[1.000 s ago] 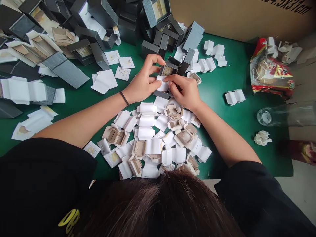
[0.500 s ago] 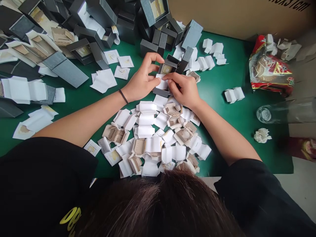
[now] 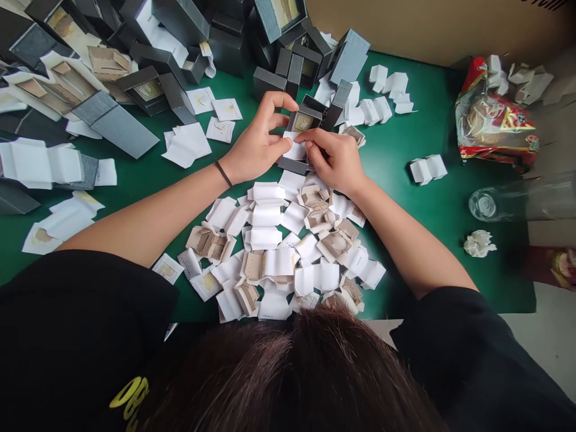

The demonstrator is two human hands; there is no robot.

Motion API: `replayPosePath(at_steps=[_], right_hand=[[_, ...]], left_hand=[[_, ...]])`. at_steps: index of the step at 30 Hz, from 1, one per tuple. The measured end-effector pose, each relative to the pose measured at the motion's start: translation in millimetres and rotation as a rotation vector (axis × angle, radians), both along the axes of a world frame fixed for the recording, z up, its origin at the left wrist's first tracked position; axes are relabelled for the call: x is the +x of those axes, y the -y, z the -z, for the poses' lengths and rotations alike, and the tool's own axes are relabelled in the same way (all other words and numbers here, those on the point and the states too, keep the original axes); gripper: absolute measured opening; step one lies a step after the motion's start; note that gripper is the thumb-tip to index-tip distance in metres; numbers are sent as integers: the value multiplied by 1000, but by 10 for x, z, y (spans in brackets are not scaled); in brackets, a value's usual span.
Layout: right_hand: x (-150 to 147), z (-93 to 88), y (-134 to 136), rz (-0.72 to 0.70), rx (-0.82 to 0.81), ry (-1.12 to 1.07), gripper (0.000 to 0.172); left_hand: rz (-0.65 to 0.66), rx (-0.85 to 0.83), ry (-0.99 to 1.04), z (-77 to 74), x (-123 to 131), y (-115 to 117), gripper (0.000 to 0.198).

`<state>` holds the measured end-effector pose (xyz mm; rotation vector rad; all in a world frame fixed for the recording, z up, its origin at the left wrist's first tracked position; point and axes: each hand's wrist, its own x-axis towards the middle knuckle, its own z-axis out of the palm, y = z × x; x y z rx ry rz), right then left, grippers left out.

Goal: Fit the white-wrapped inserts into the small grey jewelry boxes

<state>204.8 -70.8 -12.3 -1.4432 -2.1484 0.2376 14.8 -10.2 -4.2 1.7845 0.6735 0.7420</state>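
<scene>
An opened small black gift box point(image 3: 291, 164) stands on the green table in front of me, with a white folded card insert point(image 3: 295, 152) in its near part. My left hand point(image 3: 257, 141) curls round the box's left side, its thumb on the insert's left edge. From the right, my right hand point(image 3: 337, 159) is closed, with thumb and index finger at the insert's upper right. Its fingertips partly cover the insert. Below both hands spreads a pile of white and brown-backed card inserts point(image 3: 266, 215), several of them unfolded.
Several black boxes point(image 3: 227, 51) are heaped at the back left, beside a large cardboard carton point(image 3: 387, 27). Flat white cards point(image 3: 191, 144) lie left of my hands. To the right are a red snack bag point(image 3: 497, 114), a clear glass point(image 3: 486, 205) and crumpled paper point(image 3: 479, 243).
The whole view has shifted slightly. Both hands stay at the box, and my right index finger still presses at the white insert; little else differs.
</scene>
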Motion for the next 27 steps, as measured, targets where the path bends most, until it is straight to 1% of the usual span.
replayPosePath(at_steps=[8, 11, 16, 20, 27], right_hand=[[3, 3, -4, 8, -15, 27, 60], [-5, -13, 5, 18, -11, 14, 63], [-12, -35, 10, 28, -31, 20, 61], [-12, -46, 7, 35, -49, 33, 59], [-39, -82, 21, 49, -18, 33, 62]], left_hand=[[18, 10, -28, 24, 5, -14, 42], [15, 3, -30, 10, 1, -2, 42], [38, -16, 10, -30, -1, 5, 43], [64, -18, 57, -25, 3, -9, 46], [45, -29, 22, -8, 11, -16, 45]])
